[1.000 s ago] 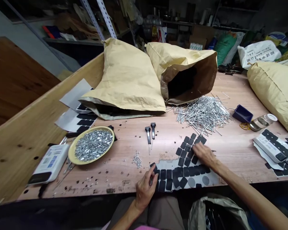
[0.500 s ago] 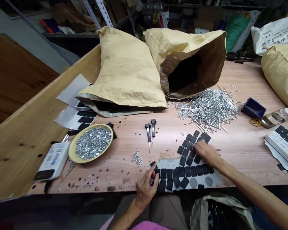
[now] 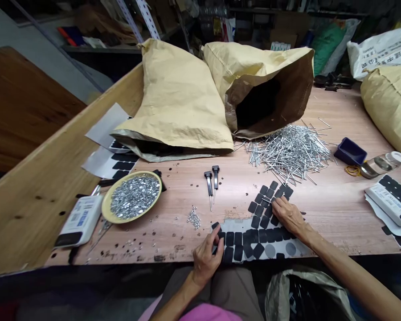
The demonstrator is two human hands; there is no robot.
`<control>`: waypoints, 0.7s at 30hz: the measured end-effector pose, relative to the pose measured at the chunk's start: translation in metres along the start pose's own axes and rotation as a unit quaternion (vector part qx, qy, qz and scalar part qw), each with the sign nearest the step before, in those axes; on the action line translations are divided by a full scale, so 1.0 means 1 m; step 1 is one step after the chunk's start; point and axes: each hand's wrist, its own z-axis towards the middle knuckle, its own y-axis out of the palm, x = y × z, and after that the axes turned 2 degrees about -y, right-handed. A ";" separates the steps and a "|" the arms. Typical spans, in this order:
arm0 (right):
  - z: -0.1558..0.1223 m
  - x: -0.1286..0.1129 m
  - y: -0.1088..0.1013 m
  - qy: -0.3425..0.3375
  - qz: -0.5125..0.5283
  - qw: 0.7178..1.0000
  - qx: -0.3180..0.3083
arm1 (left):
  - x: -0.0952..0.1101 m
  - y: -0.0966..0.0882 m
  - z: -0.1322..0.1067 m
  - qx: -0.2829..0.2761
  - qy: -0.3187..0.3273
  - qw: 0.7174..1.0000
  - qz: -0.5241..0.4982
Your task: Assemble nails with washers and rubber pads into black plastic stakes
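Note:
A grey backing sheet (image 3: 296,254) covered with several black rounded pads (image 3: 254,236) lies at the table's near edge. More loose black pads (image 3: 269,196) sit just beyond it. My left hand (image 3: 205,256) pinches the sheet's left end, fingers curled on a black pad. My right hand (image 3: 289,215) rests on the pads at the sheet's far side, fingers bent down onto them. Two black-handled pins (image 3: 212,178) lie ahead, with a small heap of tiny metal bits (image 3: 194,217) near them.
A yellow dish (image 3: 132,201) of silver bits stands left, beside a white box (image 3: 76,220). A pile of steel pins (image 3: 289,149) spills before an open paper sack (image 3: 263,89). Another sack (image 3: 177,102) lies left. A blue tray (image 3: 350,151) and jar (image 3: 381,163) sit right.
My right hand has slid a little along the black pads toward me. The left hand keeps its pinch on the sheet. The camera has tilted and shifted slightly.

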 end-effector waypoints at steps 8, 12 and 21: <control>0.004 -0.019 -0.034 0.137 0.004 0.990 -0.044 | -0.002 0.000 0.000 0.002 -0.008 1.000 -0.026; -0.054 -0.045 -0.070 0.182 0.076 0.979 -0.049 | -0.003 0.000 -0.001 -0.022 -0.042 0.998 -0.043; -0.162 -0.082 -0.085 0.275 0.131 0.951 -0.058 | -0.002 -0.001 0.008 -0.059 -0.129 0.980 -0.140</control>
